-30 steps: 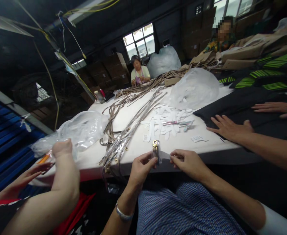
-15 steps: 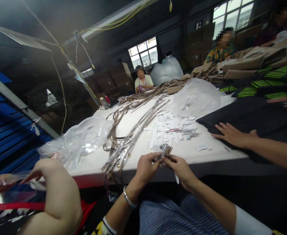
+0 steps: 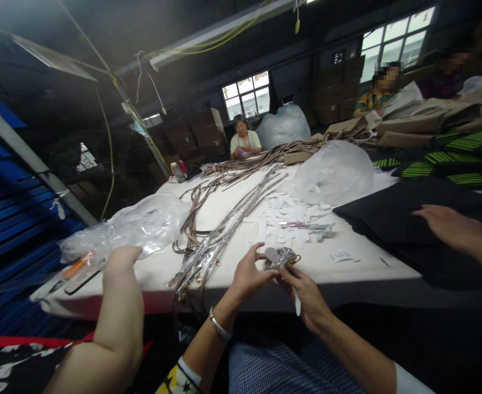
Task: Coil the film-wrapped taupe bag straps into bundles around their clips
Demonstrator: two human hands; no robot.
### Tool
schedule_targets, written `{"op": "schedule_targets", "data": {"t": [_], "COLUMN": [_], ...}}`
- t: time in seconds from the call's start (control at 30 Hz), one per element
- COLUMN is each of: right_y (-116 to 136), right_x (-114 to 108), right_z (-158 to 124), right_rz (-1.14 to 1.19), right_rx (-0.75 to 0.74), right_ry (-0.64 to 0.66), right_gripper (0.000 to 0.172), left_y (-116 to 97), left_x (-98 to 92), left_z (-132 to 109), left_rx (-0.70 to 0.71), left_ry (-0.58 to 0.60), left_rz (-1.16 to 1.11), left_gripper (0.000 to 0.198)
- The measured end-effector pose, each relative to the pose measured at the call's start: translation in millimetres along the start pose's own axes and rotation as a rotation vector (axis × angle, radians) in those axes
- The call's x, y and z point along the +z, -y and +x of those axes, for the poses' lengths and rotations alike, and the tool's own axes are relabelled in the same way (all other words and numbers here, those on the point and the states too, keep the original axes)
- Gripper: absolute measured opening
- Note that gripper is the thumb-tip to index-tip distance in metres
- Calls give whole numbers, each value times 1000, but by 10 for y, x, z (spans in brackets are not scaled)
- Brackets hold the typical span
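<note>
My left hand (image 3: 249,273) and my right hand (image 3: 304,293) meet at the near edge of the white table (image 3: 360,268). Both pinch a small metal clasp wrapped in clear plastic (image 3: 281,256). A white strip (image 3: 297,303) hangs below my right hand. A silver bracelet sits on my left wrist. Tan straps in clear sleeves (image 3: 212,241) run across the table just left of my hands.
Loose white paper pieces (image 3: 286,221) lie beyond my hands, with clear plastic bags (image 3: 142,224) at left and behind. A person's arm (image 3: 113,317) reaches in at left; another person's hand (image 3: 450,227) rests on black fabric (image 3: 409,219) at right. Other people sit at the far end.
My hands came together from holding a strip apart and now work the wrapped clasp. The view tilted up. The person's hand at right moved further right on the fabric.
</note>
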State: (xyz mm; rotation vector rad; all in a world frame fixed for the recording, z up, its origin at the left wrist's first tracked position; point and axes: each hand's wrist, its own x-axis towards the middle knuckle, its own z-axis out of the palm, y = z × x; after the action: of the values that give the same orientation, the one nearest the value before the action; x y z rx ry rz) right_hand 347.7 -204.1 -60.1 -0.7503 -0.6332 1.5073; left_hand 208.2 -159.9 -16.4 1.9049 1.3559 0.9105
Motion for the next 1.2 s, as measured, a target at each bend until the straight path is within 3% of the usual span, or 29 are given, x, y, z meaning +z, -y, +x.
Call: {"op": "schedule_targets", "data": {"t": [0.07,0.2,0.5,0.63,0.73,0.83,0.97,1.07,1.13,1.2], "right_y": [27,52,103,76,83,167,340,438,466,463], "right_x": [0,-34,-183,-342,-436,-474,-509,-511,-479,-431], "right_z": [-8,-6,-44,-178,-247,-246,-151,-53,14,77], "right_rz": [-8,-26,-224,-350,-517,-603,-779,-1104,-1203,-1192], "right_rx": [3,42,41,82,-25,-110,-184,-439,-571,-529], "right_ry": [-2,-40,-71,-143,-164,27,256,264,226,179], "right_gripper": [33,33,33,46,47,35,34,31,26,22], "left_y": [12,35,161,158,141,141,166,178,179,182], "left_x": [22,101,217,304,338,331,303,286,278,274], "left_z": [31,37,-73,-90,-65,-24,39,73,79,72], "left_rx": [48,125,146,146,122,101,92,92,104,119], "left_ry": [36,61,-2,-49,-34,-3,50,75,82,88], "left_rz": [-65,-117,-7,166,179,159,135,128,135,138], "left_gripper": [71,26,15,14,16,18,19,20,20,19]}}
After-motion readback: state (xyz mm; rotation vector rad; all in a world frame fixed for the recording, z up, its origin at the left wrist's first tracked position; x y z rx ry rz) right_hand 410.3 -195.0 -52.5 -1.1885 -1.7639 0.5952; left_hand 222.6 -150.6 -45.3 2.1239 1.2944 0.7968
